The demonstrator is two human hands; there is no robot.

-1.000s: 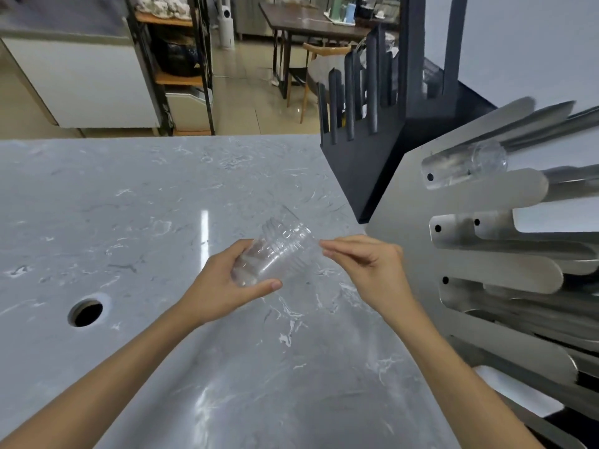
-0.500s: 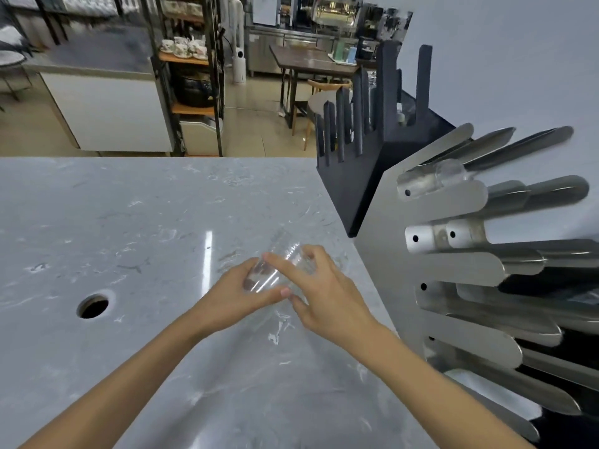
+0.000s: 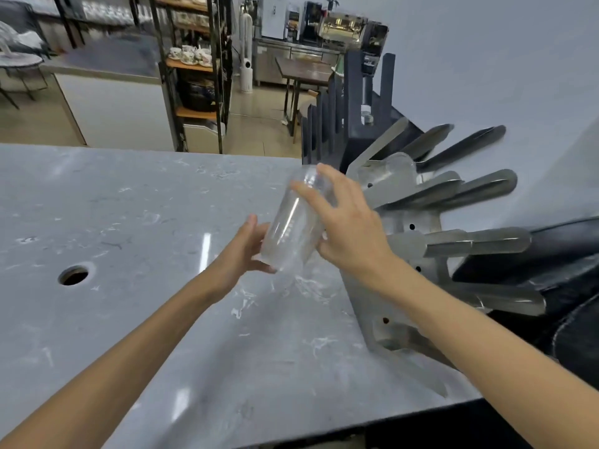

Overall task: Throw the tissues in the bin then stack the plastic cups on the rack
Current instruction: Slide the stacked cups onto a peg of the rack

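A stack of clear plastic cups (image 3: pixel 293 225) is tilted in the air above the grey marble counter (image 3: pixel 136 222). My right hand (image 3: pixel 348 228) wraps around the stack's upper part. My left hand (image 3: pixel 241 251) is at the stack's lower open end, fingers spread and touching the rim. The steel cup rack (image 3: pixel 418 222), with long slanted tubes, stands just right of my hands. Another clear cup (image 3: pixel 400 165) sits at the mouth of one upper tube. No tissues are in view.
A round hole (image 3: pixel 74 275) is cut into the counter at the left. A dark slotted rack (image 3: pixel 353 115) stands behind the steel rack. Black tubes (image 3: pixel 557 254) lie at the far right. Shelves and tables stand in the room beyond the counter.
The cups have risen off the counter and moved right toward the rack. My right hand shifted from covering them to gripping the upper part. My left hand loosened.
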